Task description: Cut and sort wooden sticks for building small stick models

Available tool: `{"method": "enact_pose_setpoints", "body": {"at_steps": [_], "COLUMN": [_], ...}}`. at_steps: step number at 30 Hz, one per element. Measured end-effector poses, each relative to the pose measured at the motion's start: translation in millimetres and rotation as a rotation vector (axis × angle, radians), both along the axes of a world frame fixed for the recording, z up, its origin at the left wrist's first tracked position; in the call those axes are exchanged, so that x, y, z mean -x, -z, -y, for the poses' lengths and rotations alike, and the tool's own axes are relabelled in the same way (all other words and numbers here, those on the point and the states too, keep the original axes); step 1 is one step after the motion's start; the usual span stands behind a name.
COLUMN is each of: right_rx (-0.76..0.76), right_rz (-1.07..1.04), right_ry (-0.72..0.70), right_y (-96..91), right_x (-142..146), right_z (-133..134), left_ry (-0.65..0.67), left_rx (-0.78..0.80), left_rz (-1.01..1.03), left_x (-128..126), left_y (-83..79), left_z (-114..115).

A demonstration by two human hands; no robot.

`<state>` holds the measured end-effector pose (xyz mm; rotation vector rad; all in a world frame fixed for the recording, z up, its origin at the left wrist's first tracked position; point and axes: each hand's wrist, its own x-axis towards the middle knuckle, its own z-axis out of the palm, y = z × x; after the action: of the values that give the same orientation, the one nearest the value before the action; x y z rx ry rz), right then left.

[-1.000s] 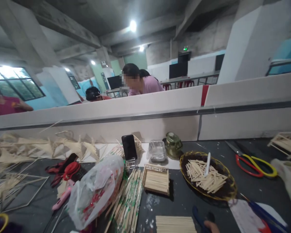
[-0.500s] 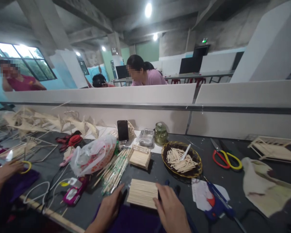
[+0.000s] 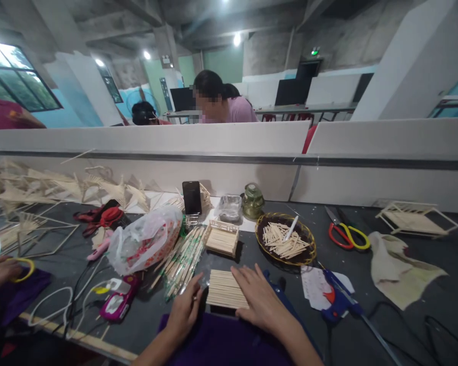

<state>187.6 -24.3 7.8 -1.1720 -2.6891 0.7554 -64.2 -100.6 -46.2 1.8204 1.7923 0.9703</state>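
Observation:
A small panel of wooden sticks laid side by side sits before me on the dark table, slightly raised, with shadow under its front edge. My right hand lies over its right side, fingers stretched flat across the sticks. On the other side, my left hand rests by the panel's left edge with fingers extended; whether it touches the panel I cannot tell. Purple cloth shows between my forearms. Just beyond the panel stands a little stick-built piece with a low railing.
A basket of short sticks stands right of centre, near scissors, a blue glue gun and a cloth. Left are bundled sticks, a plastic bag and a magenta device. A co-worker's hand holds yellow-handled scissors.
My right hand has moved from the panel's right edge to lie flat over its top. My left hand remains beside the left edge. The camera view has shifted slightly.

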Motion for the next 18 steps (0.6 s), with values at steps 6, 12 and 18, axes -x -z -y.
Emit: {"method": "enact_pose_setpoints", "body": {"at_steps": [6,12,18], "right_rx": [-0.006,-0.079,-0.164], "right_rz": [-0.039,-0.106,-0.174], "right_ry": [0.077,0.186,0.178], "right_y": [7.6,24.9,35.1], "right_x": [12.7,11.7,16.9], "right_z": [-12.6,-12.7,-23.2], "left_ry": [-0.129,-0.040,-0.001], "left_rx": [0.004,0.134,0.161], "left_rz": [0.370,0.440,0.434], "left_x": [-3.3,-1.0,-0.5], "left_y": [3.5,5.7,3.8], "left_z": [-25.6,-27.5,-28.0]}}
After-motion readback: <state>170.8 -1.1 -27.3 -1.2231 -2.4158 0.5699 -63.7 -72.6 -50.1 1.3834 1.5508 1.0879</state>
